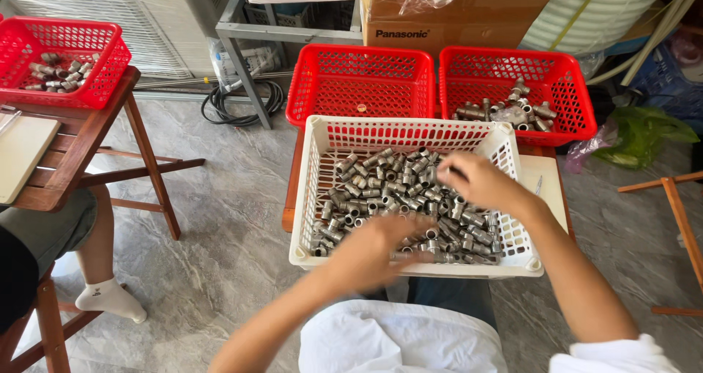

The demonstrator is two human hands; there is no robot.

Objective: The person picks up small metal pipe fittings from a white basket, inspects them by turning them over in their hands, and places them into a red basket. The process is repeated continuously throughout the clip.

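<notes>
Both hands dig in the white basket (pixel 311 190) at frame centre: the left hand (pixel 377 248) curls loosely over the metal fittings (pixel 381 182), the right hand (pixel 480 182) pinches one (blurred). Two red baskets (pixel 359 80) sit behind, one nearly bare.

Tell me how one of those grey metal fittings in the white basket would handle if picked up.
Each metal fitting looks stiff and probably heavy for its size. Rounded and shiny, it may roll or slip. In the white basket, neighbours would likely shift under the left hand.
</notes>
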